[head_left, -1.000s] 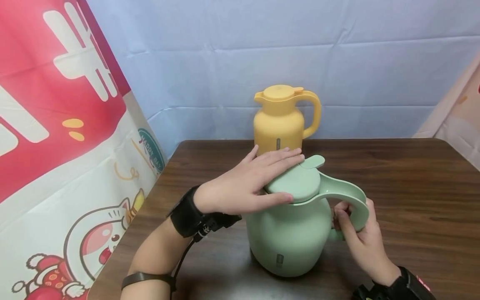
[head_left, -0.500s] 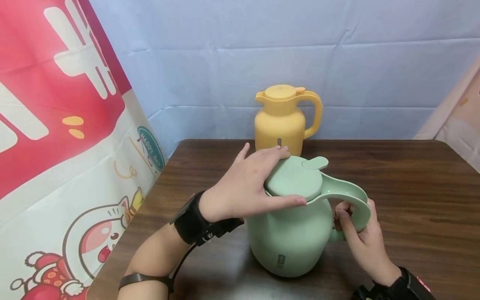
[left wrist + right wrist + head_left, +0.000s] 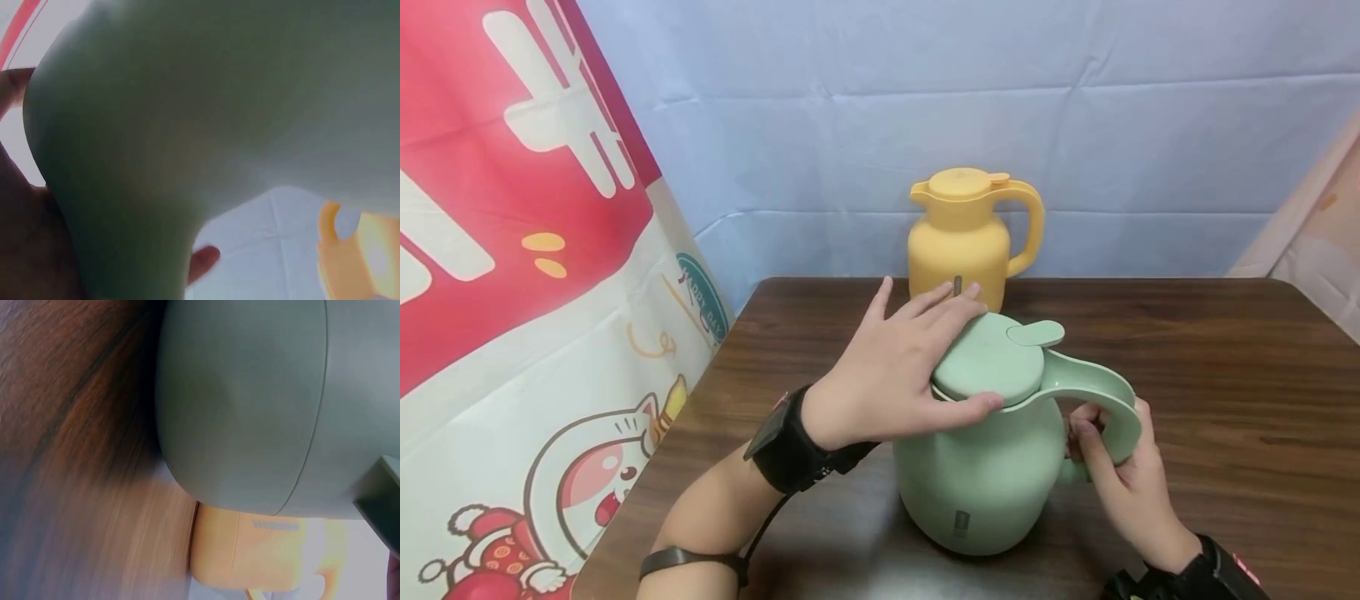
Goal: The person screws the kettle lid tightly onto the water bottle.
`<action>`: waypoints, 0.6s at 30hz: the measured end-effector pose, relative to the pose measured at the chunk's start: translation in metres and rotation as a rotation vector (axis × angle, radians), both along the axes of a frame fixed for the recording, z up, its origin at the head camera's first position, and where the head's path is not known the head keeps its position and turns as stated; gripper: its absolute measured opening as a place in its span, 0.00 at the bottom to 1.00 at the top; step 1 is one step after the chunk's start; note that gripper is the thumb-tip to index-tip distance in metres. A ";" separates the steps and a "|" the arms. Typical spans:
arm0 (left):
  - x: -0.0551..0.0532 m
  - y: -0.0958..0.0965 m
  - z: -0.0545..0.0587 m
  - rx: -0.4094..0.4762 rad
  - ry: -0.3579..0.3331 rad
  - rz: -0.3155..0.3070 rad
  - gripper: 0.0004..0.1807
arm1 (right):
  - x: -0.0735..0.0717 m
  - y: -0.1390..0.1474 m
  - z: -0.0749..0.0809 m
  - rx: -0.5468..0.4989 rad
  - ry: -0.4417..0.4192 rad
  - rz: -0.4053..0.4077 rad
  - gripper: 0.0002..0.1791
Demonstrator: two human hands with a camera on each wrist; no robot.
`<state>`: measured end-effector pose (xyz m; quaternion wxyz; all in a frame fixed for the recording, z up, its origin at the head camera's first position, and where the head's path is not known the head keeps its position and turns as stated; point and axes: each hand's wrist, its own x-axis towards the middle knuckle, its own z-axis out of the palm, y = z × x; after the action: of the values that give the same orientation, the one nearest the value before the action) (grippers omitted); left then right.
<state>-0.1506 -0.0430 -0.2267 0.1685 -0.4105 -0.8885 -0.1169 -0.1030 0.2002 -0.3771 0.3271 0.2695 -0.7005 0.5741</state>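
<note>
A pale green vacuum jug [image 3: 973, 483] stands upright on the table in the head view. My left hand [image 3: 891, 371] spans its round lid [image 3: 988, 362], thumb along the near rim and fingers at the far rim. The little finger sticks up, away from the lid. At the right, my right hand [image 3: 1123, 479] grips the lower part of the handle [image 3: 1093, 385]; some fingers are hidden behind it. The jug's body [image 3: 156, 125] fills most of the left wrist view, with one fingertip [image 3: 203, 262] showing past the neck. In the right wrist view, the jug's base [image 3: 237, 406] meets the table.
A yellow vacuum jug [image 3: 958, 250] stands behind the green one, near the far edge of the dark wooden table [image 3: 1187, 333]. A pale blue cloth [image 3: 775, 150] hangs behind, and a printed sheet [image 3: 550, 350] hangs at the left.
The lid's tab has swung slightly right and toward me. My left hand has shifted from flat across the lid's top to its left side and rims. The right hand stays on the handle.
</note>
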 end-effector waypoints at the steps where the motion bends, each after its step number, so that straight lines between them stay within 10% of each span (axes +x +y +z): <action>1: 0.002 0.001 -0.001 -0.002 0.019 0.035 0.47 | 0.000 0.000 0.000 0.001 -0.002 -0.003 0.19; 6: 0.005 0.004 -0.001 0.008 0.027 0.101 0.50 | 0.001 0.000 0.001 0.024 -0.019 -0.034 0.19; 18: -0.025 -0.004 0.001 0.115 -0.329 -0.164 0.50 | -0.002 0.002 0.001 0.010 -0.001 0.040 0.19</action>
<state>-0.1753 -0.0465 -0.2254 0.0341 -0.4467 -0.8594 -0.2464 -0.1055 0.2025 -0.3765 0.3139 0.2849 -0.6980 0.5771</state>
